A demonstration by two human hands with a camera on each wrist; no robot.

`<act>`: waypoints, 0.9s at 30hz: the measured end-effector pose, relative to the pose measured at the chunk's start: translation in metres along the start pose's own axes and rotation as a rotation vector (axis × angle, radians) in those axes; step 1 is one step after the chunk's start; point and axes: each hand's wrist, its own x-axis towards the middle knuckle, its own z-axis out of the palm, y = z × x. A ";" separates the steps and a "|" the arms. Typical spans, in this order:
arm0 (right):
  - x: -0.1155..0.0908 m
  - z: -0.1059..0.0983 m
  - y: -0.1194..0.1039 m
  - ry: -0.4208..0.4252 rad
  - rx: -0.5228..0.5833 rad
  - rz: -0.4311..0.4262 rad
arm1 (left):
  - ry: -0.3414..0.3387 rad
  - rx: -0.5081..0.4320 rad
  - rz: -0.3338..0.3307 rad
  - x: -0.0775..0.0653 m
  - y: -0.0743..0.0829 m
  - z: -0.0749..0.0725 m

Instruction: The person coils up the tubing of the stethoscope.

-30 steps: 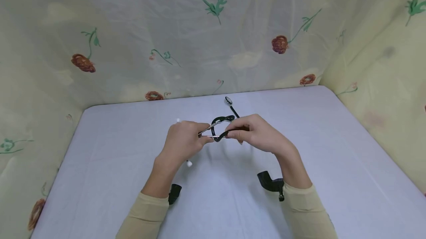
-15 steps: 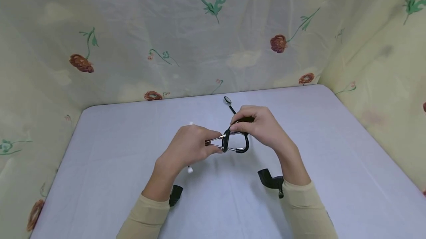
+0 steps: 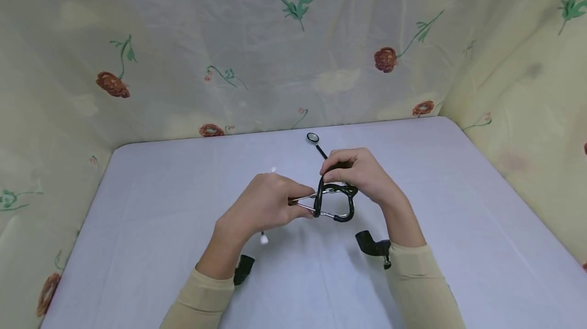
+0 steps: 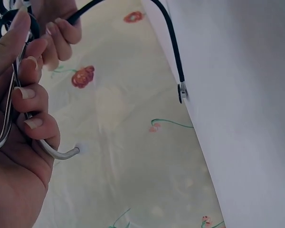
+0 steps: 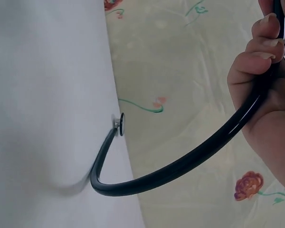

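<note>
A stethoscope with black tubing (image 3: pixel 352 207) and metal ear tubes (image 4: pixel 61 154) is held above the table. My left hand (image 3: pixel 268 199) grips the ear tubes together; the white ear tips (image 3: pixel 264 239) stick out on both sides of it. With my right hand (image 3: pixel 357 171) I pinch the tubing, which is looped around the metal tubes just right of my left hand. From the right hand the rest of the tubing (image 5: pixel 156 183) curves down to the round chest piece (image 3: pixel 313 137), lying near the table's far edge. My right palm partly hides the tubing.
A white cloth covers the table (image 3: pixel 174 227). Behind and beside it hangs a pale curtain (image 3: pixel 293 64) with printed flowers. Black wrist-worn fittings (image 3: pixel 373 245) jut inward under both forearms.
Both hands and the looped part have shifted right. The right hand has risen slightly, pulling the tubing up, and the loop around the metal tubes now shows more clearly. The chest piece has turned slightly.
</note>
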 end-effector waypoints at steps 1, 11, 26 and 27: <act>0.000 0.000 0.001 -0.009 0.010 -0.002 | 0.003 0.001 0.008 0.000 0.001 0.000; 0.003 0.000 0.010 -0.086 0.076 0.043 | 0.056 -0.005 0.059 0.001 0.003 -0.001; 0.006 0.004 0.010 -0.054 -0.023 0.111 | 0.167 -0.073 -0.095 -0.004 -0.005 -0.008; 0.006 0.005 0.010 -0.044 -0.032 0.116 | 0.185 -0.075 -0.112 -0.004 -0.006 -0.008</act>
